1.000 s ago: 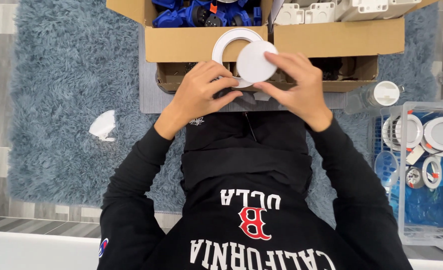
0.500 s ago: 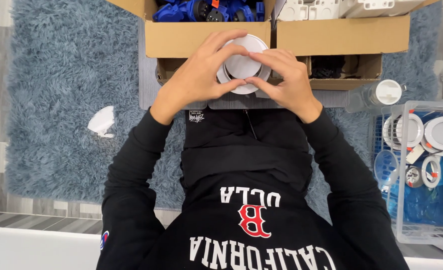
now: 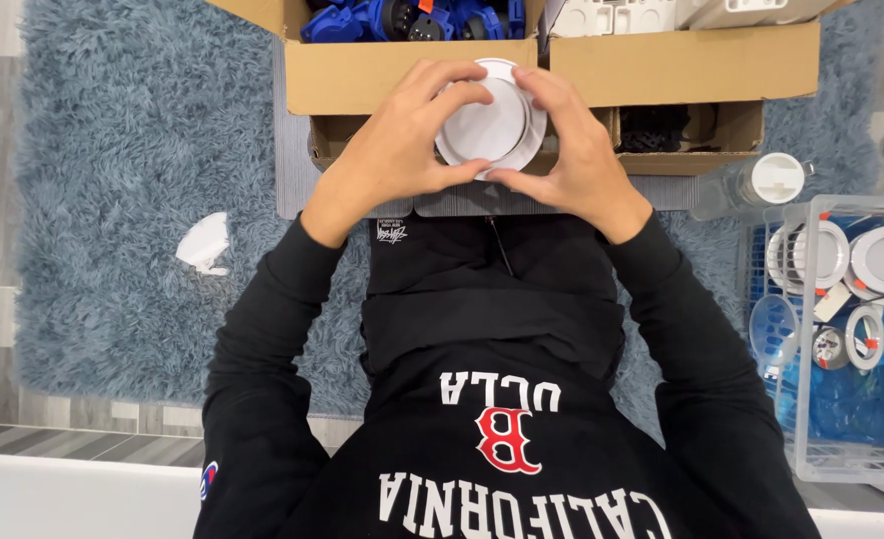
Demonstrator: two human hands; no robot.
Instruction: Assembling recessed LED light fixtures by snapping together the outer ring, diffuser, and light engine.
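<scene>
1. The left hand (image 3: pixel 397 150) and right hand (image 3: pixel 572 160) close their fingers around one round white disc light (image 3: pixel 487 125), held at 12 o'clock above the lap.
2. Behind it sit two open cardboard boxes (image 3: pixel 412 75), with blue parts at 11 o'clock.
3. At 3 o'clock a clear bin (image 3: pixel 811 399) holds several similar lights.
4. One white scrap (image 3: pixel 205 243) lies at 9 o'clock on the blue rug (image 3: pixel 113 150).

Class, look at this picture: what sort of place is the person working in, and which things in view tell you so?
Probably a room at home used for hand assembly work: a shaggy blue rug on a wood-look floor, cardboard boxes of parts, and a clear bin of round white fittings like the one in both hands.
</scene>
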